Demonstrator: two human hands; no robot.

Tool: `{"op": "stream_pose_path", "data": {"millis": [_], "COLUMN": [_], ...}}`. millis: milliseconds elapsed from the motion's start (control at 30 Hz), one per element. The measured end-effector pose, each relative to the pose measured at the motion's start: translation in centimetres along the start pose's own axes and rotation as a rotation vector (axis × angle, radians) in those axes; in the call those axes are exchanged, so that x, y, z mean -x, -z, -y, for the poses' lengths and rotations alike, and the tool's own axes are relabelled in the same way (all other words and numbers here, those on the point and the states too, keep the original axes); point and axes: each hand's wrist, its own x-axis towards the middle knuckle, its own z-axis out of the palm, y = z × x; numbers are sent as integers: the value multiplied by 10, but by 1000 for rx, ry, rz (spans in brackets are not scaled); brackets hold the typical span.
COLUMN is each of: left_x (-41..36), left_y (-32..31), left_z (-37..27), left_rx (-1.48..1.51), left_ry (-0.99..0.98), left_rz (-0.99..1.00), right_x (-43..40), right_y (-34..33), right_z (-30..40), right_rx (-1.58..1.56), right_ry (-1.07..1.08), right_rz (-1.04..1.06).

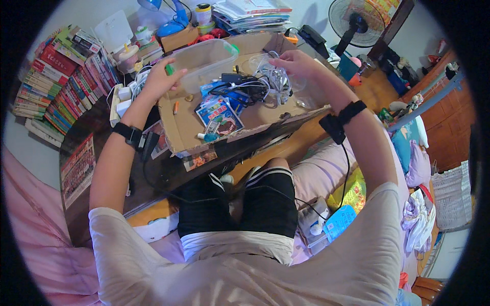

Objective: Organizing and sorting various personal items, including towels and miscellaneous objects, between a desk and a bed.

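Observation:
My left hand [164, 78] is at the left end of a clear plastic bin [208, 57] with green handles, its fingers apart. Whether it touches the bin is hard to tell. At the far right, my right hand [294, 63] pinches a bundle of grey-white cables [278, 80]. Both hands are over a shallow cardboard box [180, 130]. Inside it, a black cable with an adapter [231, 79] lies across blue printed packets [220, 114]. An orange stick-like item [175, 108], a small bottle with blue contents [209, 137] and clear plastic packaging [306, 101] are also there.
The box overhangs the front edge of a dark desk [149, 183]. Books [72, 72], a power strip [115, 105], a blue desk lamp [174, 25] and stacked papers [252, 15] surround it. A fan [356, 23] stands back right. Wires hang from both wrist bands.

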Motion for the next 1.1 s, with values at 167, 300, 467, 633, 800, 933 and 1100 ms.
{"op": "stream_pose_path", "data": {"millis": [167, 300, 467, 633, 800, 933, 1100], "left_x": [11, 28, 23, 7, 2, 3, 4], "left_y": [2, 1, -31, -63, -64, -64, -66], "left_z": [-8, -64, -90, -75, -85, -83, -69], "left_rx": [-529, -353, -121, -285, -397, -342, -239], "left_ry": [-423, -256, -236, -744, -585, -528, -505], "left_rz": [-256, -17, 345, 267, 410, 516, 521], "right_x": [7, 36, 38, 45, 58, 54, 56], "right_y": [-9, -9, -32, -34, -36, -41, -50], "right_z": [-7, 26, 13, 18, 14, -2, -11], "right_rx": [-214, 76, 119, 9, -184, -200, -548], "right_ry": [-37, 198, 239, 143, 54, 9, -87], "right_rz": [262, 188, 3, 87, -3, -18, -47]}}
